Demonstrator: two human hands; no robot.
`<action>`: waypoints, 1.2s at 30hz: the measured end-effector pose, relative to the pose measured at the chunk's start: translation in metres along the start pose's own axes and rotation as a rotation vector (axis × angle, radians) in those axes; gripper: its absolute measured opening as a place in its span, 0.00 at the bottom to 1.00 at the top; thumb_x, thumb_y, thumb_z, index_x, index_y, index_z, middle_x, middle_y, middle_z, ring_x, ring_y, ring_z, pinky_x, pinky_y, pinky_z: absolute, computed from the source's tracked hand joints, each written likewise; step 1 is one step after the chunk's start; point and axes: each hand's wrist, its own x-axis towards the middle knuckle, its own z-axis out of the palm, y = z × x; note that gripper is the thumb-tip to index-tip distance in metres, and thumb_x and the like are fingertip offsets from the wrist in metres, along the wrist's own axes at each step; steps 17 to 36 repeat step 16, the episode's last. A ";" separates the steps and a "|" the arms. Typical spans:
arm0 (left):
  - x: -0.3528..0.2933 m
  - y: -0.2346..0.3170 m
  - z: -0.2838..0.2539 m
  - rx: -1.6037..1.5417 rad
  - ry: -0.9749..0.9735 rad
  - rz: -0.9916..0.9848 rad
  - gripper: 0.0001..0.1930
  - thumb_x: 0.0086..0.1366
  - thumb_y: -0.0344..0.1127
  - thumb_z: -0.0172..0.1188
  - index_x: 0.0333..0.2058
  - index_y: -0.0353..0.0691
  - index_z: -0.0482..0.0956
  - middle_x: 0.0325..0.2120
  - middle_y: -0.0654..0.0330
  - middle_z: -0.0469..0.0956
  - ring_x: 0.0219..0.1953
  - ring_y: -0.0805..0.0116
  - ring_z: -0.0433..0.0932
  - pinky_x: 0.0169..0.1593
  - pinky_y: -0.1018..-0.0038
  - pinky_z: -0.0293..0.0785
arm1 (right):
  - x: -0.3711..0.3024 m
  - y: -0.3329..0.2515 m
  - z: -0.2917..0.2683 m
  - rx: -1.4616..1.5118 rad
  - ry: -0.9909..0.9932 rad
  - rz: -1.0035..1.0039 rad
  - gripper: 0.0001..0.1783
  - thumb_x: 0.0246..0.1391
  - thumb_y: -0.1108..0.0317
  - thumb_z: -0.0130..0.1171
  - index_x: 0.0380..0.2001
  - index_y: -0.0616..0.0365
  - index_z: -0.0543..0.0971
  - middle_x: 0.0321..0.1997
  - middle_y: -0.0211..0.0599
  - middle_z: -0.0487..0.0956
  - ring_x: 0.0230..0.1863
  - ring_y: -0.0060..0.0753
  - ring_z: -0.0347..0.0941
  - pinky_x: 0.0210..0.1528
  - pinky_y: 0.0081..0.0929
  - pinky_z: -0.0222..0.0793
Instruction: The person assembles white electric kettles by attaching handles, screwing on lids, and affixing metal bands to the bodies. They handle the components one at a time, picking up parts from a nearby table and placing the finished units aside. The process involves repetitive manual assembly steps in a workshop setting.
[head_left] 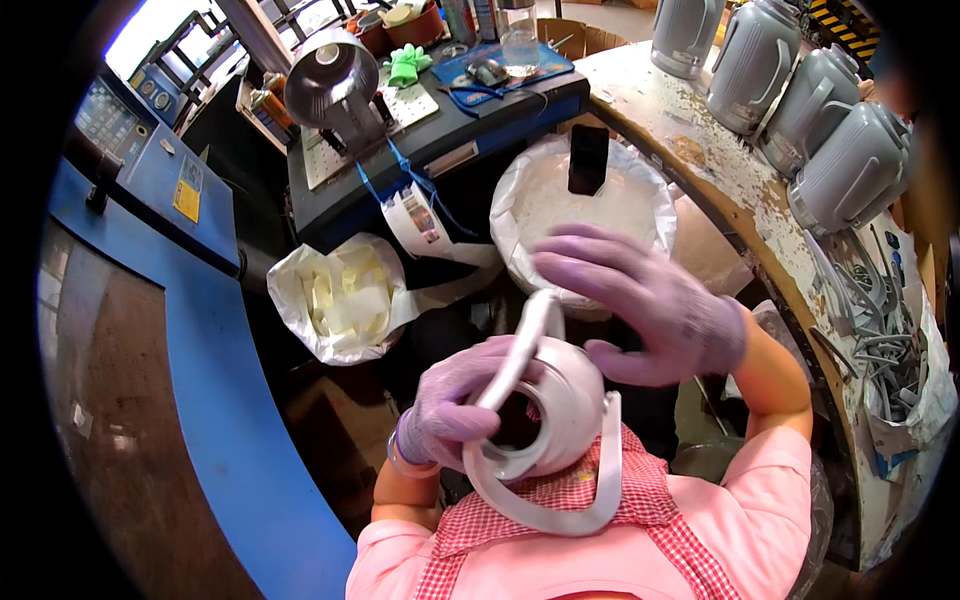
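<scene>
Both my hands wear thin purple gloves. My left hand is wrapped round a light grey plastic jug shell in front of my chest, fingers at its side handle. The shell is tilted, its round dark opening facing me, and a curved swing handle hangs toward my apron. Above and to the right of the shell, my right hand is open with fingers stretched out, slightly blurred by motion. Nothing shows in that hand. Its thumb is near the shell's side; whether it touches I cannot tell.
Several grey vacuum jugs stand on the worn bench at right, above a bag of grey plastic strips. Ahead are a lined bin with a dark phone-like slab, a scrap bag and a workbench. Blue machinery borders the left.
</scene>
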 end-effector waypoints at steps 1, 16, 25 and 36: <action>0.005 -0.001 -0.002 -0.045 -0.082 0.015 0.31 0.58 0.51 0.73 0.55 0.46 0.71 0.49 0.42 0.78 0.47 0.38 0.81 0.53 0.48 0.77 | 0.006 0.010 0.014 0.167 -0.095 -0.072 0.41 0.41 0.72 0.64 0.64 0.58 0.70 0.56 0.52 0.74 0.57 0.53 0.73 0.61 0.43 0.69; -0.050 -0.013 0.030 0.380 0.505 0.149 0.68 0.49 0.61 0.76 0.74 0.37 0.38 0.51 0.50 0.75 0.56 0.51 0.75 0.61 0.55 0.70 | -0.067 0.046 0.108 1.363 1.164 0.783 0.20 0.70 0.56 0.49 0.54 0.59 0.74 0.15 0.20 0.54 0.13 0.16 0.49 0.18 0.20 0.48; -0.050 -0.013 0.030 0.380 0.505 0.149 0.68 0.49 0.61 0.76 0.74 0.37 0.38 0.51 0.50 0.75 0.56 0.51 0.75 0.61 0.55 0.70 | -0.067 0.046 0.108 1.363 1.164 0.783 0.20 0.70 0.56 0.49 0.54 0.59 0.74 0.15 0.20 0.54 0.13 0.16 0.49 0.18 0.20 0.48; -0.050 -0.013 0.030 0.380 0.505 0.149 0.68 0.49 0.61 0.76 0.74 0.37 0.38 0.51 0.50 0.75 0.56 0.51 0.75 0.61 0.55 0.70 | -0.067 0.046 0.108 1.363 1.164 0.783 0.20 0.70 0.56 0.49 0.54 0.59 0.74 0.15 0.20 0.54 0.13 0.16 0.49 0.18 0.20 0.48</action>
